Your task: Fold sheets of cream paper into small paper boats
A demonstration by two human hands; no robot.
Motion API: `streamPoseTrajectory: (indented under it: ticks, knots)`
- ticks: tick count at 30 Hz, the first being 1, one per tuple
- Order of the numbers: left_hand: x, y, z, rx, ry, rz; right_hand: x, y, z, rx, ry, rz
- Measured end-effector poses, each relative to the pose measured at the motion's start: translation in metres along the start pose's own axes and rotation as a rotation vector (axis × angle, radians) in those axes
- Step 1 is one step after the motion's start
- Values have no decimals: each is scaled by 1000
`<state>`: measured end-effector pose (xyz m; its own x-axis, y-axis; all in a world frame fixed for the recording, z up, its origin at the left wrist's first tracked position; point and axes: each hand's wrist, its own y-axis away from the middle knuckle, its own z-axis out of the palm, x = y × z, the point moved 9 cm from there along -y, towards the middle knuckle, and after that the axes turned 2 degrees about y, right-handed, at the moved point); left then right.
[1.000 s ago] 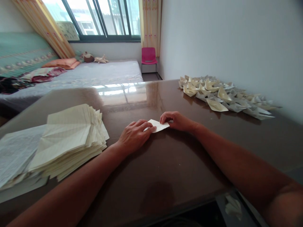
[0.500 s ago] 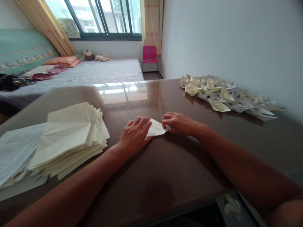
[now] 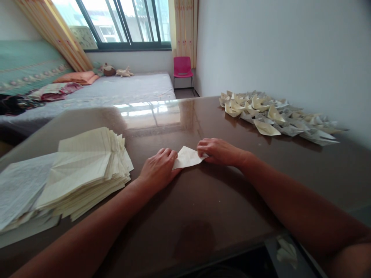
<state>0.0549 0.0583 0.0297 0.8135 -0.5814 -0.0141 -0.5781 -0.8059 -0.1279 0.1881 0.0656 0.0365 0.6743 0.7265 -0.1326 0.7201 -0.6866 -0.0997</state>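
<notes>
A small folded paper [image 3: 188, 157], off-white with a peak at its far side, is held between my hands just above the brown table. My left hand [image 3: 160, 164] grips its left end, fingers bent over the top and the thumb low beneath. My right hand [image 3: 216, 150] pinches the right corner with curled fingers. Parts of the paper under the fingers are hidden. Left of my hands lies a thick stack of cream paper sheets [image 3: 84, 166]. Many folded paper boats [image 3: 266, 128] sit grouped at the far right of the table.
The glossy brown table [image 3: 174, 216] reflects the window. Greyish printed sheets [image 3: 23, 185] lie beside the stack at the left edge. A wall [image 3: 275, 46] borders the right side. Beyond the table are a bed [image 3: 139, 87] and a pink chair [image 3: 182, 67].
My left hand has slid left and slightly nearer along the paper, so more of it shows between the hands. My right hand keeps its pinch, almost unmoved.
</notes>
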Motion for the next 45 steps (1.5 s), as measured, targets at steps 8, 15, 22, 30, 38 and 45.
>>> streamPoseTrajectory:
  ticks: [8,15,22,30,38,45]
  knots:
    - [30,4,-1,20,-45,206,0,2,-1,26,-21,-37]
    - [19,0,-2,56,177,184,11,4,-1,19,-240,-22]
    - [-16,-12,13,-53,603,30,30,2,10,-7,-416,135]
    - [-24,-12,11,34,449,-138,40,-2,16,78,-356,340]
    - [-24,-13,14,29,358,-161,48,-2,19,160,-314,427]
    - [-21,-13,13,39,335,-140,47,-3,21,144,-253,445]
